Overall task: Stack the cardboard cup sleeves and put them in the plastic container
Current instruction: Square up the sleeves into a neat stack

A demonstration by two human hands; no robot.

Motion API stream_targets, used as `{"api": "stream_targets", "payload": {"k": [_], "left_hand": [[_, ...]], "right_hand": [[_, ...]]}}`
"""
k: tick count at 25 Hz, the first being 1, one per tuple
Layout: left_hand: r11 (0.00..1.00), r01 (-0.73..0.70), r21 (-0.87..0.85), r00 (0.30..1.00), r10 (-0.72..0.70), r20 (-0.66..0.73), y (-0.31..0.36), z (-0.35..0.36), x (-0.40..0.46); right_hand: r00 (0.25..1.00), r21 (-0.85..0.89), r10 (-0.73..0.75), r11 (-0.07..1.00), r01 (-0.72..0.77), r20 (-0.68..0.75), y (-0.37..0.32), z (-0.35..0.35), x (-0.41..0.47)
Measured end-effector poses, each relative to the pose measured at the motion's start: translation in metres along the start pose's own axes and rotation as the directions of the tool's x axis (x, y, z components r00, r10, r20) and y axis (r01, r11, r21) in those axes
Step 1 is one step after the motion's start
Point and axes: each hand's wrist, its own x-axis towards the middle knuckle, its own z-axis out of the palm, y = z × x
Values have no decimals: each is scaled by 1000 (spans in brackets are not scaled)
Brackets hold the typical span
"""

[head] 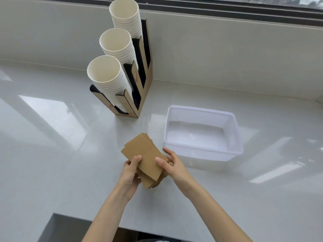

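A stack of flat brown cardboard cup sleeves (146, 155) is held just above the white counter, slightly fanned at its far end. My left hand (130, 172) grips the stack's left side with the thumb on top. My right hand (170, 165) grips its right side, thumb on top and fingers curled under. The clear plastic container (236, 149) stands on the counter to the right of the stack, a short gap from my right hand. Its inside holds nothing.
A brown cardboard cup holder (146, 84) with three tilted stacks of white paper cups (108, 79) stands at the back, left of the container. A low wall and a window sill run behind. The counter's front edge has a notch (57, 224) at the lower left.
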Motion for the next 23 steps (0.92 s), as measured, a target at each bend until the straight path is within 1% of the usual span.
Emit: {"api": "stream_targets", "payload": {"k": [2, 4, 7, 10, 13, 16, 18, 19, 21, 23], "left_hand": [[998, -36, -43, 999, 35, -15, -2, 1, -2], [996, -49, -75, 998, 46, -41, -6, 3, -3], [995, -59, -84, 998, 58, -24, -13, 7, -6], [994, -97, -50, 993, 100, 59, -16, 4, -10], [992, -123, 15, 977, 118, 180, -10, -5, -11], [989, -117, 87, 976, 98, 193, -1, -13, -6], [976, -103, 190, 974, 61, 217, 2, -17, -1], [958, -98, 268, 968, 29, 250, 3, -18, 0], [889, -111, 445, 949, -38, 313, 3, -17, 4], [820, -149, 553, 938, -60, 341, 0, -14, 9]], "right_hand": [[999, 132, 38, 990, -43, 38, 8, -1, -4], [996, 224, 46, 973, -63, 77, 14, 2, -8], [1000, 270, 3, 963, -11, 30, 21, 8, -7], [999, 276, -27, 960, 36, -34, 25, 3, -7], [998, 235, -58, 970, 65, -38, 28, -9, -8], [997, 157, -61, 985, 68, -52, 31, -24, -11], [997, 65, -60, 996, 63, -47, 31, -38, -16], [997, 9, -58, 998, 58, -42, 32, -45, -19], [997, -93, -58, 994, 53, -44, 35, -58, -24], [996, -177, -79, 982, 69, -51, 38, -66, -28]]}}
